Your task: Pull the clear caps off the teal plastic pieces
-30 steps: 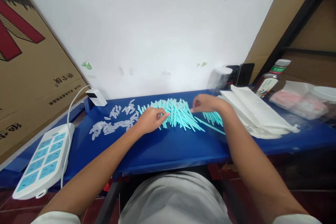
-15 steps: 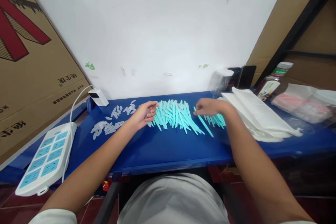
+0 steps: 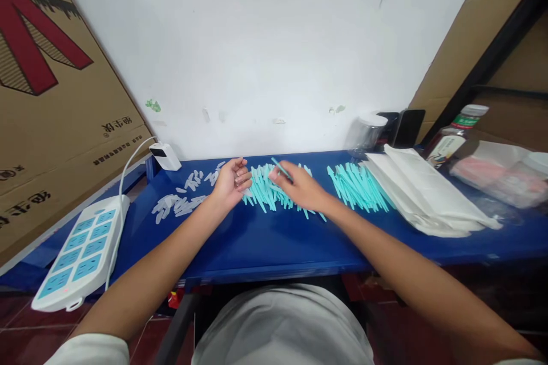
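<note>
A pile of thin teal plastic sticks (image 3: 265, 191) lies in the middle of the blue table (image 3: 265, 239). A second, smaller bunch of teal sticks (image 3: 355, 185) lies to its right. My right hand (image 3: 299, 188) rests over the middle pile, its fingers pinched on one teal stick (image 3: 280, 167) that points up and left. My left hand (image 3: 231, 179) sits palm up at the pile's left edge with fingers curled; what it holds is hidden. Small clear plastic caps (image 3: 180, 202) are scattered to the left of my left hand.
A white power strip (image 3: 77, 251) with its cable and a white charger (image 3: 165, 155) lie at the left. White bags (image 3: 423, 191) are stacked at the right, with a clear jar (image 3: 363, 134), a bottle (image 3: 454, 134) and clear tubs (image 3: 505, 171) behind. A cardboard box (image 3: 51, 114) leans on the left.
My right hand has moved left from the right-hand bunch to the middle pile, carrying one teal stick. My left hand has turned palm up and drawn back to the pile's left edge.
</note>
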`<state>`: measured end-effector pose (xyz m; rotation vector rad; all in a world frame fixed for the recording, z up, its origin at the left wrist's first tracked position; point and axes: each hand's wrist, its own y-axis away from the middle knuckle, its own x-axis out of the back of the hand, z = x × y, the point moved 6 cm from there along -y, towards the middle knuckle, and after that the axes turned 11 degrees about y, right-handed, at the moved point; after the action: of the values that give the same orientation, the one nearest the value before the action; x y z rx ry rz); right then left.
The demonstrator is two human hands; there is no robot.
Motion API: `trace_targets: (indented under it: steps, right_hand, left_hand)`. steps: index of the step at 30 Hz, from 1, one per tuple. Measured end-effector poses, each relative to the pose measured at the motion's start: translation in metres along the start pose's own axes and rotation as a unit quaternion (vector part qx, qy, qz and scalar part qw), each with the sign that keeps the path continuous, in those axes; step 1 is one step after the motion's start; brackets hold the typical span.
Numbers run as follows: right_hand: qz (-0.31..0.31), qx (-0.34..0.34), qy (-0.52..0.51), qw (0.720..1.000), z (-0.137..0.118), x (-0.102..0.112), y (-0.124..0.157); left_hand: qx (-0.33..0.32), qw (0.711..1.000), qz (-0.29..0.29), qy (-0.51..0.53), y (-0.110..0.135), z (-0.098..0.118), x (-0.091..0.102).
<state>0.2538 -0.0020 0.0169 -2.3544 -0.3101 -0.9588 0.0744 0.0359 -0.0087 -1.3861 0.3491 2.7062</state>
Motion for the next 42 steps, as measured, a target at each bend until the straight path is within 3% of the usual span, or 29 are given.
trace_targets:
  steps: [3, 9, 12, 19, 22, 25, 29, 33, 35, 38, 42]
  right_hand:
    - [-0.042, 0.009, 0.007, 0.999, -0.011, -0.031, 0.003]
    - [-0.093, -0.019, -0.071, 0.993, -0.012, -0.052, 0.003]
    - [-0.099, -0.011, -0.100, 0.990, -0.016, -0.049, 0.002]
    - [-0.112, -0.007, -0.104, 0.988, -0.010, -0.027, 0.000]
    - [-0.078, -0.029, -0.104, 0.991, -0.003, -0.015, -0.003]
    - [-0.040, -0.039, -0.127, 0.990, 0.004, -0.006, -0.006]
    - [0.001, -0.053, -0.140, 0.989, 0.015, -0.001, -0.009]
    - [0.007, -0.055, -0.150, 0.987, 0.017, -0.001, -0.010]
    - [-0.016, -0.053, -0.149, 0.987, 0.015, -0.002, -0.009]
    - [-0.048, -0.054, -0.121, 0.990, 0.014, -0.002, -0.007]
    - [-0.034, -0.050, -0.054, 0.997, 0.020, 0.005, -0.006]
  left_hand:
    - [-0.022, 1.000, 0.010, 0.014, 0.002, -0.005, 0.000]
    - [0.006, 0.999, -0.026, -0.018, 0.007, -0.024, -0.006]
    - [0.006, 0.999, -0.033, -0.020, 0.008, -0.024, -0.009]
    - [-0.044, 0.998, 0.027, 0.032, 0.003, -0.002, -0.002]
    - [-0.049, 0.998, 0.032, -0.010, 0.000, 0.002, 0.003]
    - [-0.060, 0.990, -0.002, -0.124, 0.000, 0.000, 0.001]
    - [-0.103, 0.935, -0.096, -0.325, 0.007, -0.011, -0.014]
    - [-0.254, 0.831, -0.145, -0.473, 0.020, -0.012, -0.029]
    - [-0.298, 0.793, -0.148, -0.509, 0.023, -0.011, -0.031]
    - [-0.310, 0.775, -0.150, -0.529, 0.020, -0.007, -0.029]
    - [-0.282, 0.767, -0.181, -0.547, 0.013, -0.006, -0.027]
